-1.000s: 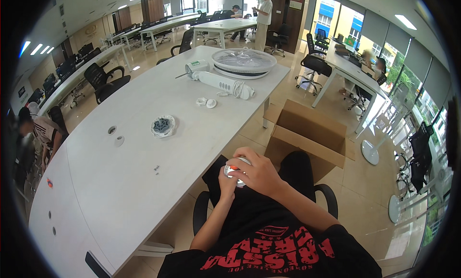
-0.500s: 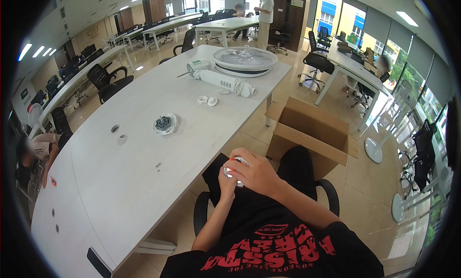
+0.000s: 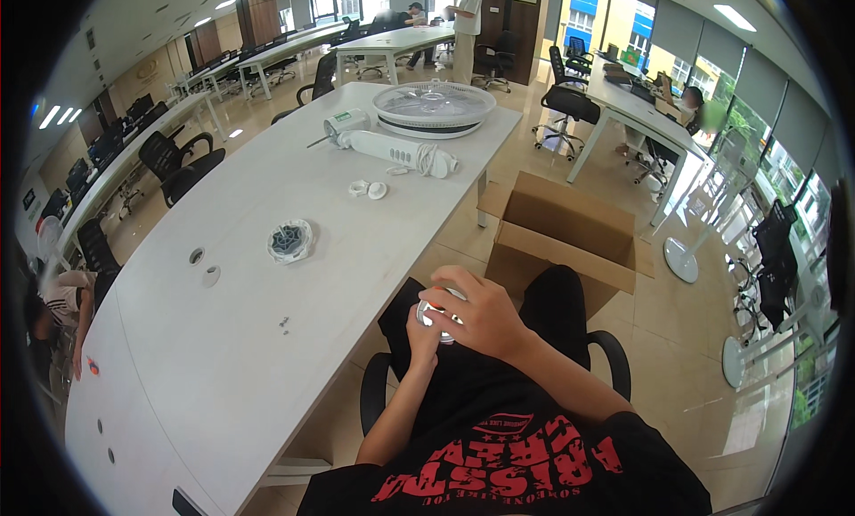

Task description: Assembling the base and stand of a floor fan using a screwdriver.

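Above my lap I hold a small round white-and-silver thing with orange on it [image 3: 425, 312]; its kind I cannot make out behind my fingers. My left hand [image 3: 422, 340] wraps round its side from below. Over its top curls my right hand [image 3: 484, 313], fingers bent and slightly spread, touching it. On the white table [image 3: 209, 347] to my left lie several small screws [image 3: 285, 324] and a dark ribbed round part in clear plastic [image 3: 290, 241]. Farther off are a white ring [image 3: 358, 188], a white cap [image 3: 378, 190] and a white fan body with a coiled cord [image 3: 392, 149].
A round white fan grille [image 3: 434, 106] lies at the table's far end. An open cardboard box [image 3: 565, 227] stands on the floor to my right. Black armrests [image 3: 611, 365] flank me. A person [image 3: 76, 307] leans at the table's left edge; office chairs stand around.
My right hand's fingers have lifted and loosened a little over the round thing. My left hand keeps its grip. The whole view has shifted slightly, so the table appears farther left.
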`<state>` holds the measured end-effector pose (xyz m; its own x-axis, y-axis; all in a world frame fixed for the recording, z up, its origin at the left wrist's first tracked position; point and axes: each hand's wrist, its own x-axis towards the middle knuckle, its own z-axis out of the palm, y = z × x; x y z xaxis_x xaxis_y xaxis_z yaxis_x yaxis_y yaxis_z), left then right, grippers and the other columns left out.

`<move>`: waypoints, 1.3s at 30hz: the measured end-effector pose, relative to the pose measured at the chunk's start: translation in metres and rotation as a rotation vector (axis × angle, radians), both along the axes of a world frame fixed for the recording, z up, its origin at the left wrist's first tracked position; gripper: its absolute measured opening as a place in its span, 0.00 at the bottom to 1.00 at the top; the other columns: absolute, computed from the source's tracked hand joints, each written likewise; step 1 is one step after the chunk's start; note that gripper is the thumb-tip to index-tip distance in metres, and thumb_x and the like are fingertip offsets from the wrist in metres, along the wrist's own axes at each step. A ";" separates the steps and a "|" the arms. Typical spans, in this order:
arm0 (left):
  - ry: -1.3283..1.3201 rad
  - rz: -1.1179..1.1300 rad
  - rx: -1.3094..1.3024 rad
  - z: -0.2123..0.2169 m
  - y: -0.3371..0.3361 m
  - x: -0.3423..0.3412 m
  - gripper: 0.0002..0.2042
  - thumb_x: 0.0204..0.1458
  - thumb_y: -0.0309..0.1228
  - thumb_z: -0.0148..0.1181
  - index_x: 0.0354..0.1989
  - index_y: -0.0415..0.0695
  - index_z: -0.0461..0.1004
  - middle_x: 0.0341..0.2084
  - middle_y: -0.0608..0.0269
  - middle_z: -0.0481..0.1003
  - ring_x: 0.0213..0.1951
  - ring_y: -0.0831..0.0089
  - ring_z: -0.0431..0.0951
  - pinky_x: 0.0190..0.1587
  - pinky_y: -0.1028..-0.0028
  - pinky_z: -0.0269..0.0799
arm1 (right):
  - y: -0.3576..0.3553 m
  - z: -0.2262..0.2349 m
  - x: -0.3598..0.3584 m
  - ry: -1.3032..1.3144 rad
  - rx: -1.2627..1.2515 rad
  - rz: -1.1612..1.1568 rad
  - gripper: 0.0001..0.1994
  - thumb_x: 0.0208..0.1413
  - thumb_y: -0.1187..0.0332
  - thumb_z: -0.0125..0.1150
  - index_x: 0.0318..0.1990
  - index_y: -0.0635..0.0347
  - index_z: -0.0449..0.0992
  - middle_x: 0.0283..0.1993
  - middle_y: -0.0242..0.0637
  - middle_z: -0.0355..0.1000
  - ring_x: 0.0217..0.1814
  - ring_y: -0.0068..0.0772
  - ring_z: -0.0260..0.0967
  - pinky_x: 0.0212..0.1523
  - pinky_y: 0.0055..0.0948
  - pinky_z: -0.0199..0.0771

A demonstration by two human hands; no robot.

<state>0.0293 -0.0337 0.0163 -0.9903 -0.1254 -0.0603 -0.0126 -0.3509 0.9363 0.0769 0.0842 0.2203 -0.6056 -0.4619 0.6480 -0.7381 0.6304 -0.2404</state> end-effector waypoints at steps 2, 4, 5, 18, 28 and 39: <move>-0.006 -0.007 0.003 0.000 0.002 -0.002 0.22 0.52 0.25 0.71 0.54 0.38 0.71 0.43 0.59 0.78 0.46 0.72 0.80 0.47 0.71 0.78 | 0.001 0.001 -0.001 0.070 -0.041 -0.009 0.15 0.53 0.72 0.68 0.49 0.54 0.82 0.56 0.38 0.73 0.47 0.40 0.79 0.44 0.33 0.80; 0.004 -0.056 -0.017 -0.003 0.003 -0.008 0.21 0.53 0.25 0.71 0.53 0.38 0.71 0.41 0.59 0.78 0.42 0.72 0.81 0.40 0.72 0.81 | 0.005 -0.005 -0.007 0.163 -0.009 -0.017 0.14 0.54 0.71 0.68 0.49 0.53 0.82 0.56 0.38 0.73 0.48 0.40 0.78 0.45 0.33 0.80; 0.005 -0.064 -0.018 -0.001 0.005 -0.008 0.21 0.53 0.25 0.71 0.53 0.38 0.71 0.41 0.59 0.78 0.42 0.72 0.81 0.40 0.72 0.81 | 0.008 -0.005 -0.007 0.164 -0.009 -0.026 0.14 0.54 0.71 0.68 0.49 0.53 0.82 0.56 0.38 0.73 0.48 0.40 0.78 0.45 0.33 0.80; 0.014 -0.109 0.012 0.001 0.015 -0.017 0.19 0.54 0.26 0.71 0.51 0.39 0.71 0.39 0.59 0.78 0.35 0.71 0.83 0.23 0.73 0.83 | 0.014 -0.003 -0.014 0.103 -0.006 -0.086 0.15 0.55 0.72 0.64 0.51 0.55 0.80 0.52 0.37 0.71 0.51 0.40 0.77 0.47 0.37 0.80; 0.042 -0.086 0.006 -0.011 0.014 -0.021 0.20 0.52 0.24 0.70 0.52 0.39 0.72 0.41 0.60 0.78 0.40 0.73 0.81 0.36 0.73 0.81 | 0.010 -0.003 -0.007 0.050 -0.030 -0.055 0.16 0.57 0.72 0.65 0.54 0.54 0.80 0.56 0.40 0.73 0.50 0.41 0.77 0.49 0.37 0.79; 0.020 -0.094 0.007 -0.013 0.013 -0.019 0.21 0.51 0.22 0.68 0.54 0.38 0.71 0.43 0.60 0.77 0.44 0.73 0.79 0.45 0.73 0.77 | 0.018 -0.011 -0.006 -0.002 0.007 -0.035 0.15 0.56 0.72 0.65 0.52 0.54 0.81 0.52 0.36 0.75 0.49 0.41 0.78 0.48 0.38 0.80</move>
<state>0.0106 -0.0203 0.0034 -0.9987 -0.0316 -0.0412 -0.0273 -0.3559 0.9341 0.0708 0.1020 0.2093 -0.6227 -0.4450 0.6436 -0.7152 0.6573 -0.2376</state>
